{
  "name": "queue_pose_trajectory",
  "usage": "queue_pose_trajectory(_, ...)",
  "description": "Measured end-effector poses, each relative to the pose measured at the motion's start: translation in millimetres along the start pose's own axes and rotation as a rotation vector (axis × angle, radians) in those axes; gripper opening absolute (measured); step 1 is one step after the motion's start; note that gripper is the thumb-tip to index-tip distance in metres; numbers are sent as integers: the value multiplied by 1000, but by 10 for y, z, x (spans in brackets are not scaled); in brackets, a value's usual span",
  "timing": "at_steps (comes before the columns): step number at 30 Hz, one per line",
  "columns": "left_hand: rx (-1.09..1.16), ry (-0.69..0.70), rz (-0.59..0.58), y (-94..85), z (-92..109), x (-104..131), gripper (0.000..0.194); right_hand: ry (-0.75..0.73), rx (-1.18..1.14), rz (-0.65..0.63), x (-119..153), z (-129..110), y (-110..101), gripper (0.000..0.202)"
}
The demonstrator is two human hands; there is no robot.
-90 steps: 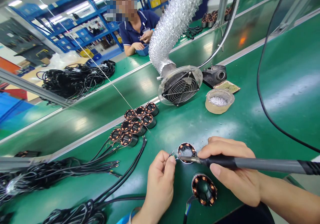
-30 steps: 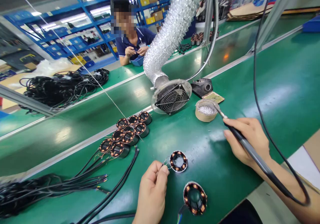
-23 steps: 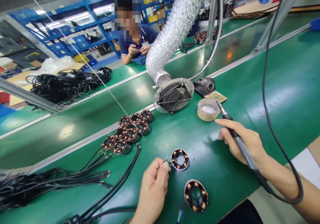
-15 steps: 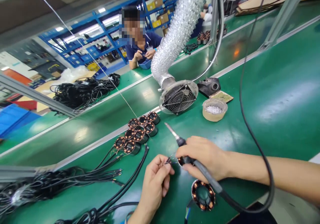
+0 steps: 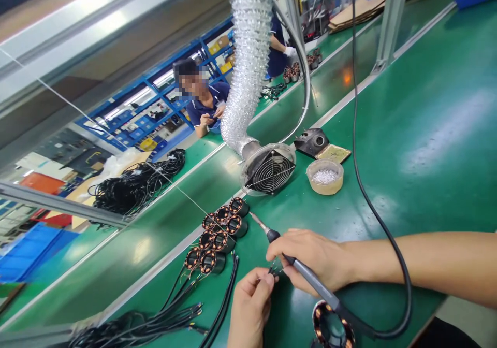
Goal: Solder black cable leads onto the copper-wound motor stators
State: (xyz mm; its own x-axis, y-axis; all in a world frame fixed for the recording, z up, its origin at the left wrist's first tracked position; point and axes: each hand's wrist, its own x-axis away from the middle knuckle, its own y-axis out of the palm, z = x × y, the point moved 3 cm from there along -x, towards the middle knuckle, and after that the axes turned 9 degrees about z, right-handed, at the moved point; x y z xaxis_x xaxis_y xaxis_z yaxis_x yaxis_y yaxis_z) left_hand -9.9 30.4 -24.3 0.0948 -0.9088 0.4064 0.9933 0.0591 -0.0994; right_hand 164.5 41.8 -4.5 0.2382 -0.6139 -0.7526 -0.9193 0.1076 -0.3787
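Note:
My right hand (image 5: 312, 257) is wrapped around a soldering iron (image 5: 308, 275), whose bare metal tip points up and left toward the grouped coils. Thin wire ends (image 5: 275, 269) are pinched between the thumb and fingers of my left hand (image 5: 252, 301), right beside my right fingertips. Whether my right fingers also grip those wires is hard to make out. Below my right wrist lies a motor stator (image 5: 319, 321) with copper windings, partly cut off by the frame's bottom edge. Several more wound stators (image 5: 220, 241) stand in rows left of the iron's tip.
Black cables (image 5: 155, 322) lie at lower left. A fume extractor fan (image 5: 272, 172) hangs from a silver duct (image 5: 248, 63). Behind my right hand are a round tub (image 5: 325, 178) and an iron stand (image 5: 312, 142). The iron's cord (image 5: 368, 203) loops over my forearm. Another person (image 5: 204, 102) sits opposite.
The view has shifted, so the bench contents appear lower. Both hands stay close together with the wires and iron. The stator partly visible under my right hand before is now hidden.

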Motion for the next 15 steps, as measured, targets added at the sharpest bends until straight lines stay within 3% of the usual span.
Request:
queue_pose_trajectory(9, -25, 147, 2, 78, 3, 62, 43, -10, -106, 27, 8, -30, -70, 34)
queue_pose_trajectory(15, 38, -27, 29, 33, 26, 81, 48, 51, -129, 43, 48, -22, -56, 36)
